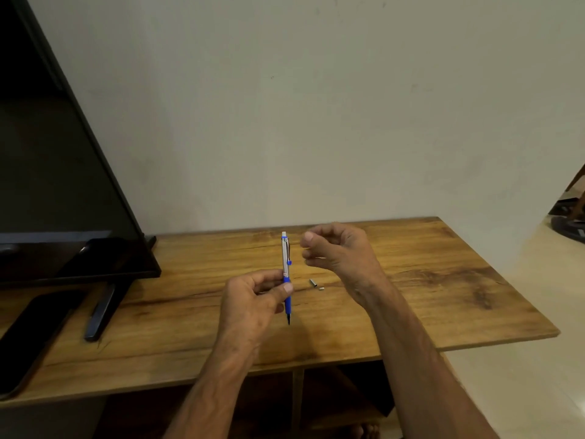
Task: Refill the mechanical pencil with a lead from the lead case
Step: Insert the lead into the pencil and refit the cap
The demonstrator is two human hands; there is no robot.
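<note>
Above the middle of the wooden bench (411, 280), left hand (253, 299) pinching the blue-and-silver mechanical pencil (286, 274) by its blue grip, held upright, tip down, open top end up. Just beside that top end, right hand (335, 248) with fingers curled and thumb pressed to forefinger, probably nipping a lead too thin to make out. Lying on the bench just right of the pencil: a small metal cap (313, 282) and a tiny white eraser piece (321, 288), touching or nearly so. No lead case in view. Best done by keeping the barrel steady and vertical, lining the lead up over the opening, feeding gently without bending. Far left: a dark flat screen (63, 185) on its stand.
</note>
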